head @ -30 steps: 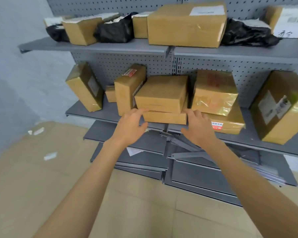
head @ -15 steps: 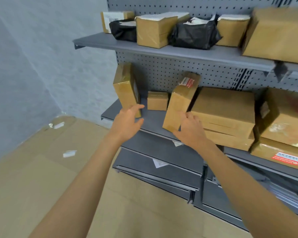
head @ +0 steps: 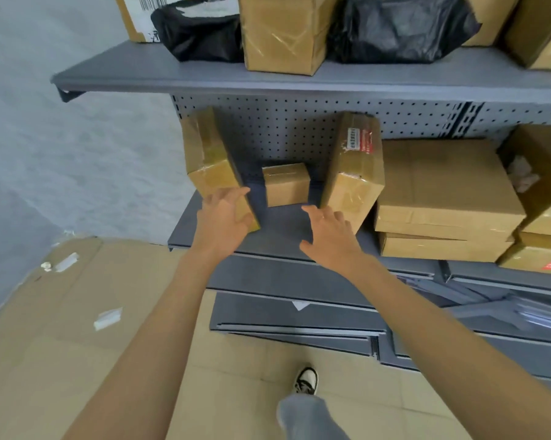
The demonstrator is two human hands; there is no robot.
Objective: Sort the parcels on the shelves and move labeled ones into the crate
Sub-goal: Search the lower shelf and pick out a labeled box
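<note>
We have both hands extended toward the middle shelf (head: 280, 230). The left hand (head: 225, 219) is spread, fingers relaxed, lying against the lower front of the leaning taped parcel (head: 209, 160) at the shelf's left end; it does not yet grip it. The right hand (head: 329, 231) is likewise spread and holds nothing, its fingers just beside the base of the upright parcel with the red label (head: 355, 173). A small plain carton (head: 286, 184) stands between the two, at the back.

Handling: the parcels appear to be stiff cardboard wrapped in glossy tape, so we judge the faces slippery. We should take hold across two opposite narrow sides, low on the body, not on the taped flats. Both parcels stand tilted and may topple when touched.

Containers: no crate is in view. The top shelf (head: 204, 77) carries further cartons and black poly bags (head: 398, 27); what they contain cannot be told. To the right lie stacked flat cartons (head: 442, 192).
</note>
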